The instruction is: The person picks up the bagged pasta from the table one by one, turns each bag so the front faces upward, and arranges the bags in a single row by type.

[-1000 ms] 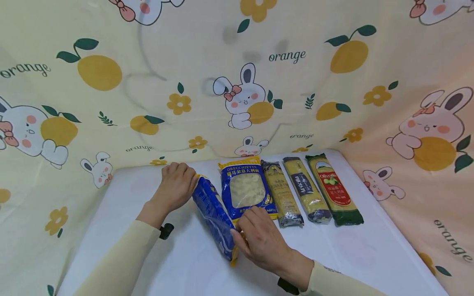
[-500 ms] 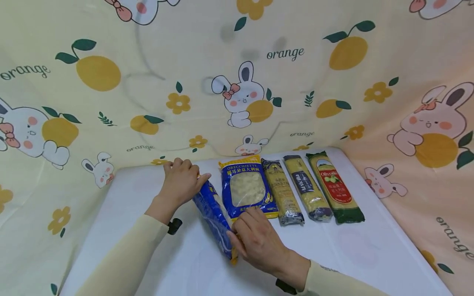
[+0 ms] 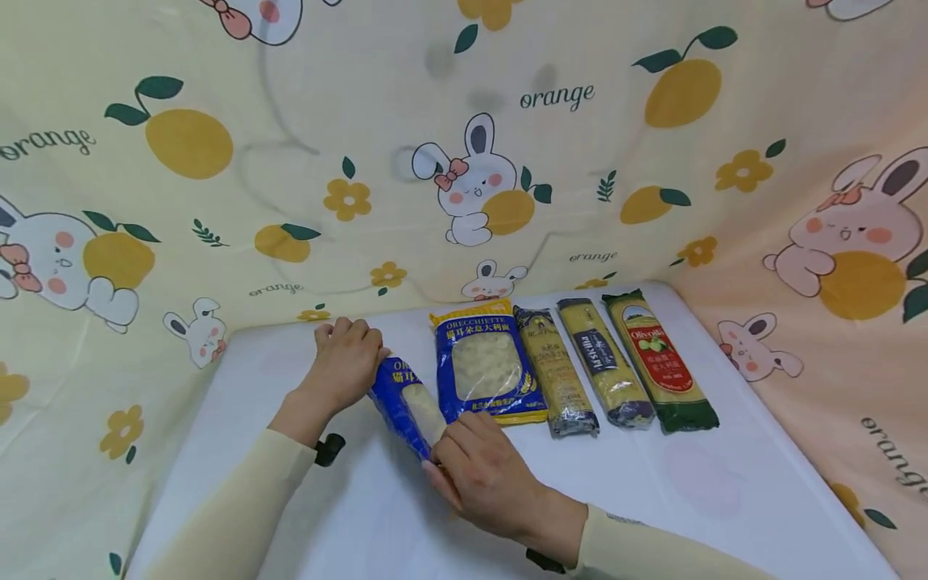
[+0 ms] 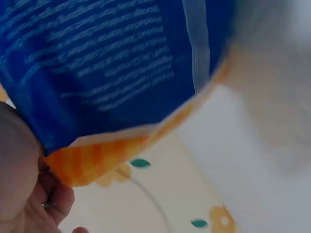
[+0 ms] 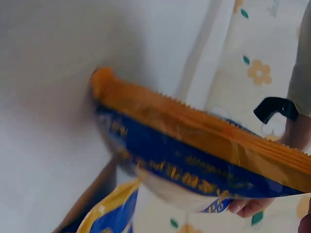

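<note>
A blue and yellow bag of orecchiette pasta is held on a slant between both hands, left of the row of packages. My left hand grips its far end; in the left wrist view the fingers pinch the bag's yellow corner. The near end is gripped by my right hand, which covers that corner in the head view. Part of the bag's printed front and clear window faces up. In the right wrist view its yellow crimped edge runs across the picture.
Beside it lies a second orecchiette bag, flat on the white table. To its right are three long pasta packs: a tan one, one with a dark label and a green-ended one with a red label. A patterned cloth hangs behind.
The held bag has turned so more of its front shows, and its near end has risen away from me. My right hand moved slightly up and left with it; the left thumb drew back.
</note>
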`<state>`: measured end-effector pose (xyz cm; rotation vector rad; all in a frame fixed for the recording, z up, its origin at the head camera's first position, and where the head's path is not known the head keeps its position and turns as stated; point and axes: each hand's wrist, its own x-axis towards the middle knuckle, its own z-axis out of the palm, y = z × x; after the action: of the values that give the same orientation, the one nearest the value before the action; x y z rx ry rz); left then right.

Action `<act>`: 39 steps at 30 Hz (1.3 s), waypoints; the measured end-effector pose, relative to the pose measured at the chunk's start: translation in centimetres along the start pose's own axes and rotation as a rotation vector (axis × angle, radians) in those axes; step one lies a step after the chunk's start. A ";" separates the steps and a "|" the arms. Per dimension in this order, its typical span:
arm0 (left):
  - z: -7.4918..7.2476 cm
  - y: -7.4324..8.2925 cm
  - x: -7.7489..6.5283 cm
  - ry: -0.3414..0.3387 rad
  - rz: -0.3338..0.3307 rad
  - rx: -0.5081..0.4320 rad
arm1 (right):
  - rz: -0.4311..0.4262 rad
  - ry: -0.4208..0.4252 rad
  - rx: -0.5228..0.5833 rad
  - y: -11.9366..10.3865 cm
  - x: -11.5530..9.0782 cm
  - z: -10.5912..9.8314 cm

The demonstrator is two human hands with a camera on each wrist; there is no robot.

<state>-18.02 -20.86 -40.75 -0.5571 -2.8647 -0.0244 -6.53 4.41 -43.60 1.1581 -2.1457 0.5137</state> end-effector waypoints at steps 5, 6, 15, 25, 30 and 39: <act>-0.4 -1.8 -2.3 -0.031 -0.027 -0.013 | -0.106 -0.019 -0.014 -1.8 1.2 1.7; -0.4 -2.1 -2.7 -0.040 -0.035 -0.012 | -0.126 -0.021 -0.018 -2.1 1.4 2.1; -0.6 -3.2 -4.2 -0.116 -0.086 -0.005 | -0.181 -0.080 -0.009 -3.6 1.8 3.8; 0.0 -3.2 -4.0 -0.136 -0.096 -0.023 | -0.202 -0.020 -0.040 -3.3 1.9 4.2; 0.7 -3.0 -4.1 -0.146 -0.051 0.039 | -0.182 -0.058 -0.001 -3.4 1.6 4.3; 1.1 -3.7 -4.7 -0.216 -0.078 0.050 | -0.012 -0.170 -0.006 -1.2 -0.5 5.1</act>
<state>-15.38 -25.92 -42.80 -0.4643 -3.0857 0.1013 -7.10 0.99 -47.54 1.2492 -2.2804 0.4163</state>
